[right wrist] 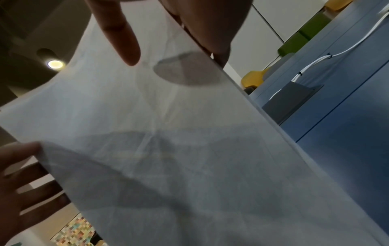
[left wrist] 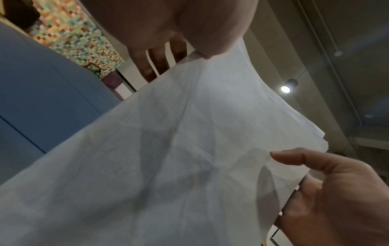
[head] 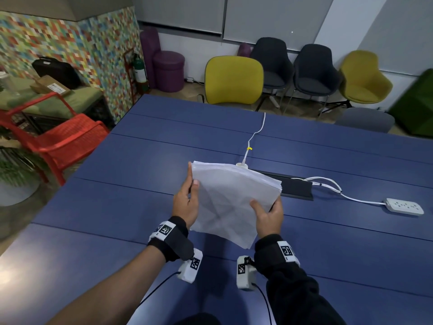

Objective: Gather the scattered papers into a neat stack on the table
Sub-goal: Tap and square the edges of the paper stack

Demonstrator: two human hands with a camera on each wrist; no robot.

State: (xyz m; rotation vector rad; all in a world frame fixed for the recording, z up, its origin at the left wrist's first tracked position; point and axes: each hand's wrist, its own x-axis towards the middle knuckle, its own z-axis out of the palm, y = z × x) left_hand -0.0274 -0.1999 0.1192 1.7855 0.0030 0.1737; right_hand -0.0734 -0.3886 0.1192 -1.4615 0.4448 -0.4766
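Observation:
A stack of creased white papers (head: 229, 200) is held in the air above the blue table (head: 117, 202), tilted toward me. My left hand (head: 187, 202) grips its left edge, thumb on top and fingers behind. My right hand (head: 268, 215) grips the lower right edge the same way, thumb on the top sheet. In the left wrist view the papers (left wrist: 168, 166) fill the frame, with the right hand (left wrist: 328, 196) at the lower right. The right wrist view shows the papers (right wrist: 168, 149) from below and the left hand (right wrist: 23, 179) at their far edge.
A dark cable hatch (head: 295, 187) lies in the table just behind the papers. White cables (head: 256, 132) run from it to a white power strip (head: 404, 206) at the right. A yellow chair (head: 234, 79) and dark chairs (head: 314, 69) stand beyond the table, a red chair (head: 61, 139) at its left.

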